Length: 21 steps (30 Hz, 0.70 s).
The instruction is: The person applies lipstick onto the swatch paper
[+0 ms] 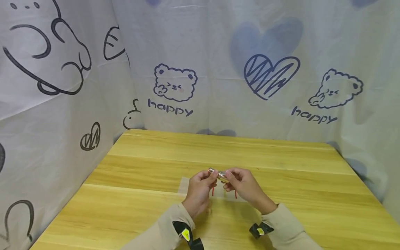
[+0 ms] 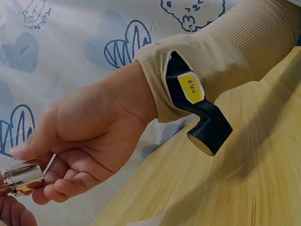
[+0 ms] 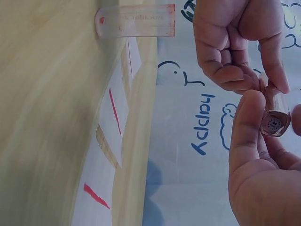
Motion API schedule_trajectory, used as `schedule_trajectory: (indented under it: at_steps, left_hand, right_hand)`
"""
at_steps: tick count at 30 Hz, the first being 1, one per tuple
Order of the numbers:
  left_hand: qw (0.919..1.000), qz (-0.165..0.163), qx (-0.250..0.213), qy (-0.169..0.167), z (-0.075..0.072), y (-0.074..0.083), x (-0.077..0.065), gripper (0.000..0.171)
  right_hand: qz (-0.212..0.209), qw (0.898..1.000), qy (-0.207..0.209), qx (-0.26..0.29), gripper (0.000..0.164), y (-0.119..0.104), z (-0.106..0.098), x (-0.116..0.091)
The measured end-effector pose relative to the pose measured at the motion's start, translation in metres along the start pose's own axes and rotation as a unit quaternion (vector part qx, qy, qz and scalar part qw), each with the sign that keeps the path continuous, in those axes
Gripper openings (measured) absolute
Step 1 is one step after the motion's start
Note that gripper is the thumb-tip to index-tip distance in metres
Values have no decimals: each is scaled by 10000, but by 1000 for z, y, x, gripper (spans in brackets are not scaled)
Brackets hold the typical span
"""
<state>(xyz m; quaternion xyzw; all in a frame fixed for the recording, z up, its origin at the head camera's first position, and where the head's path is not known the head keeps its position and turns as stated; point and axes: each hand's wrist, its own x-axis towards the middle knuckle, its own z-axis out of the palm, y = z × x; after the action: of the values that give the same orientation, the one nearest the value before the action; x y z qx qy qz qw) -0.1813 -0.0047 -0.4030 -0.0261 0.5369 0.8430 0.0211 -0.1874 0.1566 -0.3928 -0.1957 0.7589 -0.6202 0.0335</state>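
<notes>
A shiny gold and silver lipstick tube point(image 1: 223, 177) is held between both hands above the table. My left hand point(image 1: 199, 191) pinches its slim silver end with thumb and fingers. My right hand point(image 1: 247, 187) grips the wider gold body. In the left wrist view, the mirror-like tube point(image 2: 26, 178) points sideways out of the right hand's fingers point(image 2: 70, 181). The right wrist view shows the round base point(image 3: 274, 123) of the tube, bearing a small printed label, with the left hand point(image 3: 235, 42) beyond it.
White paper pieces point(image 3: 113, 110) lie on the wooden table point(image 1: 140, 205) below the hands, with red strokes point(image 3: 96, 195) on them. A clear plastic case point(image 3: 136, 21) with red smudges stands near the papers. A printed cloth point(image 1: 218, 100) hangs behind the table and along its left side.
</notes>
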Motion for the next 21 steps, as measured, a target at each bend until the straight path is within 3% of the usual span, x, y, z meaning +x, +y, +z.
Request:
schedule_trajectory:
  at_steps: [10, 21]
  left_hand:
    - [9999, -60, 80, 107, 2, 1, 2, 14]
    - [9993, -269, -16, 273, 3, 3, -2, 20]
  right_hand:
    - [184, 9995, 99, -250, 31, -3, 1, 1]
    - [49, 9943, 600, -875, 23, -5, 4, -3]
